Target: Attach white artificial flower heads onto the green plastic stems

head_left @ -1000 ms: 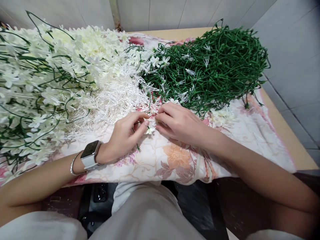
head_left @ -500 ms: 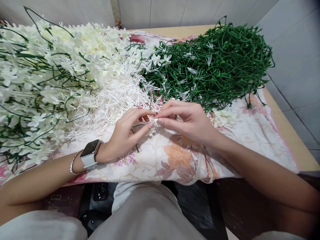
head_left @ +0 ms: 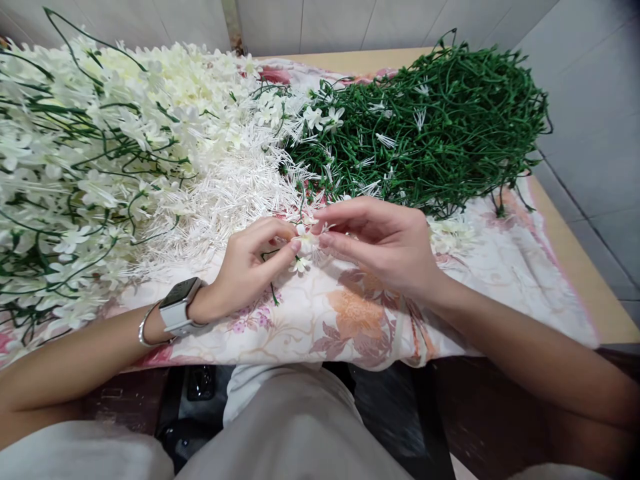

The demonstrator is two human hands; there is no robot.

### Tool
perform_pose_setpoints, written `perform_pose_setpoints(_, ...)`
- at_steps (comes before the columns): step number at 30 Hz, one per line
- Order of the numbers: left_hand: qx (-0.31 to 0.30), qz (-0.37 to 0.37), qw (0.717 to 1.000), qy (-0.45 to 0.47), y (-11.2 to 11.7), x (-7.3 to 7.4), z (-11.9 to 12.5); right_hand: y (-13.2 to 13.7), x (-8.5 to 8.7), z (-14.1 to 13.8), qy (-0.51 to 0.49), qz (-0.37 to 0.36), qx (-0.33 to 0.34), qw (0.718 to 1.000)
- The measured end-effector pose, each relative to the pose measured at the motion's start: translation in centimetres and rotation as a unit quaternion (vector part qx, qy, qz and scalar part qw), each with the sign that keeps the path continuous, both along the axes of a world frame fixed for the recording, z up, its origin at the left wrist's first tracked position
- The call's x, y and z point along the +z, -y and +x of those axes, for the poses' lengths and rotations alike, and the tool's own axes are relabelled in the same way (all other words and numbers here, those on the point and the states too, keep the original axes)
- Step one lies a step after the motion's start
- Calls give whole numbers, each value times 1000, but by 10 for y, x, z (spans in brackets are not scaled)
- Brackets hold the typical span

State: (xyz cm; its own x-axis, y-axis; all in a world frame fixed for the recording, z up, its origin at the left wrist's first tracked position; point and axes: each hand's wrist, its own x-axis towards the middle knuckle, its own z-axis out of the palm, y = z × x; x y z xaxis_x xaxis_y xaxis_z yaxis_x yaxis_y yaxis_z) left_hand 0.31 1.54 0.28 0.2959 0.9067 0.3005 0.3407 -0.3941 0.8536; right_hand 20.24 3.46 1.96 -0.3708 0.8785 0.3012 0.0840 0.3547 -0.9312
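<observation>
Pinching a small white flower (head_left: 306, 235) between the fingertips of both hands, a person worked at a counter (head_left: 565, 253) draped in a floral cloth (head_left: 350, 313). The left hand (head_left: 250, 267), with a white smartwatch (head_left: 179, 307) and a thin bangle (head_left: 145, 327) on its wrist, closed thumb and forefinger on the blossom from one side, and also held a thin green stem (head_left: 273, 293) carrying a second white bloom (head_left: 300, 265) just below the fingers. The right hand (head_left: 385, 243) met it from the other side, its thumb and forefinger closed on the same flower, so that the two hands came together just above the cloth. Behind the hands lay a spread of white plastic stamen sprigs (head_left: 225, 193). Farther left rose a large heap of finished white flower sprays (head_left: 90, 153), and to the right a tangled mound of bare green stems (head_left: 440, 127), with a few loose white petals (head_left: 450, 233) beside it.
</observation>
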Motion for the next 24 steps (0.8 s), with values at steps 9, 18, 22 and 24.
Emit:
perform_pose_setpoints(9,-14,-3,1000,-11,0,1,0,-1,0,0,8,73,29,997)
perform_pose_setpoints(18,-14,14,1000,-14,1,3,0,0,1,-2,98,95,4,991)
perform_pose_setpoints(22,-13,13,1000,-10,0,2,0,-1,1,-2,114,137,6,984)
perform_pose_setpoints(24,-11,16,1000,-10,0,2,-1,-1,0,-2,124,155,2,980)
